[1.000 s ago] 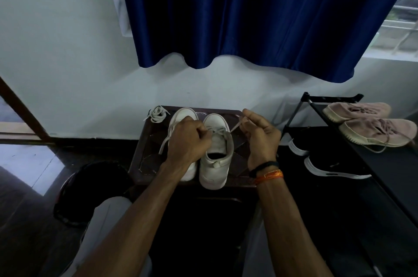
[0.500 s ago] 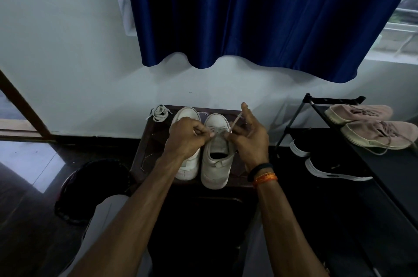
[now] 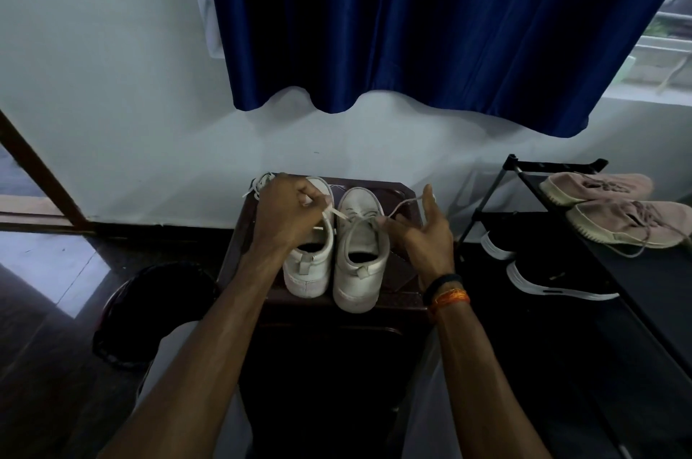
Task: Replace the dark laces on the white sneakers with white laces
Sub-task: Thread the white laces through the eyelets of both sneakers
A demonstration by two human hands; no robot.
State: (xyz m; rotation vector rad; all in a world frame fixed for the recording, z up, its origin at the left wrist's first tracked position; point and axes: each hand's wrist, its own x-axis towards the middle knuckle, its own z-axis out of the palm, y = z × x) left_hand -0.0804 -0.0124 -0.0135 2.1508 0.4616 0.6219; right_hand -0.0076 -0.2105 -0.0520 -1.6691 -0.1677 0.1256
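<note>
Two white sneakers stand side by side, heels toward me, on a dark brown stool (image 3: 400, 271). The right sneaker (image 3: 359, 252) has a white lace (image 3: 402, 207) threaded through its upper eyelets. My left hand (image 3: 288, 215) lies over the left sneaker (image 3: 310, 263) and pinches one end of that lace. My right hand (image 3: 423, 230) pinches the other end beside the right sneaker, and the lace loops up over its raised thumb. A loose bundle of white lace (image 3: 262, 183) lies at the stool's back left corner, partly hidden by my left hand.
A black shoe rack (image 3: 524, 174) stands to the right with pink sneakers (image 3: 618, 215) on top and black shoes (image 3: 554, 278) below. A dark round bin (image 3: 149, 308) sits on the floor at left. A blue curtain (image 3: 412, 27) hangs above against the white wall.
My right hand has moved down and to the right, drawing its lace end outward. My left hand has shifted back over the left sneaker.
</note>
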